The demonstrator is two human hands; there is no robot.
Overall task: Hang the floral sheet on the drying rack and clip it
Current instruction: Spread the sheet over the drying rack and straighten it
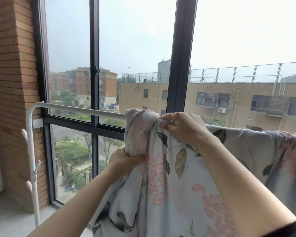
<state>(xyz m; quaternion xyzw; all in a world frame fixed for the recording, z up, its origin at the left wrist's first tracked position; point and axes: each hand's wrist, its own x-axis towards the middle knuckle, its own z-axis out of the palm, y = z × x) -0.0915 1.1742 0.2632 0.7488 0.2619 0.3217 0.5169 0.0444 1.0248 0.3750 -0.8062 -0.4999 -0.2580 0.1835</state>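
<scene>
You stand on a balcony with a pale floor (10, 219), a brick wall (12, 65) well to the left of your hands and a dark-framed window (94, 65) just behind the one white drying rack (75, 108), whose left post carries three pegs (24, 132). The one floral sheet (178, 185) hangs over the rail from your hands off to the right, while the rail left of them is bare out to its rounded corner. Your right hand (183, 127) pinches a bunched fold at the rail, and your left hand (126, 158), lower and just beside it, grips a gathered wad of the sheet's left edge.
</scene>
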